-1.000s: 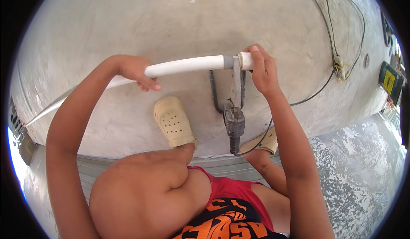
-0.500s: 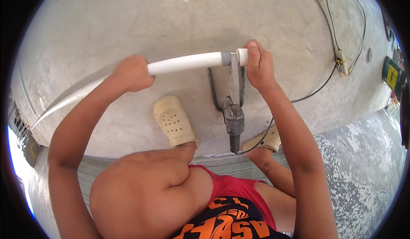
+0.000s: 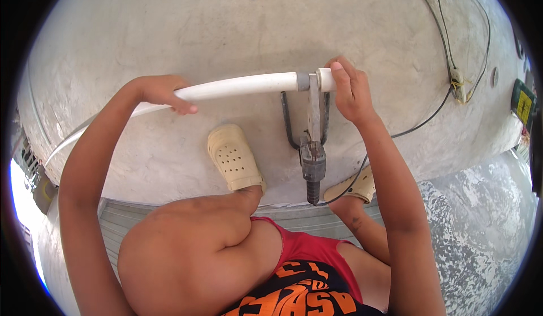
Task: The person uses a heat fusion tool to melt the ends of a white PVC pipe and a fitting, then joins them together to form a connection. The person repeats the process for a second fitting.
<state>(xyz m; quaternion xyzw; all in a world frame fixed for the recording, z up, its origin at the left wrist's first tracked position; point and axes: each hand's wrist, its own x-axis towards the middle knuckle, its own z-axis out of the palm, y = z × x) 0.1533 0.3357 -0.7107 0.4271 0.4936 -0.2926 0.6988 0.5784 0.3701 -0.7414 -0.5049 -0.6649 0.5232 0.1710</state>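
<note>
Since the frame half a second ago, the left hand has been loosening from a fist and is now sitting a little further left along the pipe, while the right hand is keeping much the same place. The left hand is half open, its thumb pointing along the near side of the pipe and its fingers passing over to the far side; how firmly it is bearing on the pipe, I cannot tell. The right hand is curling closed round the short white fitting, thumb uppermost, probably so that it is steadying that end close to the plate. The pipe is running from the lower left, under the left forearm, to the grey collar, which is facing the plate from the left while the fitting is facing it from the right. The plate is projecting from the dark tool, whose handle is pointing back toward the person. A black stand is flanking it, seemingly propping the tool so that both hands are staying free for the two white pieces. The left clog and right clog are standing either side of the tool, likely leaving room for it between the feet, and the cord is trailing off to the right.
</note>
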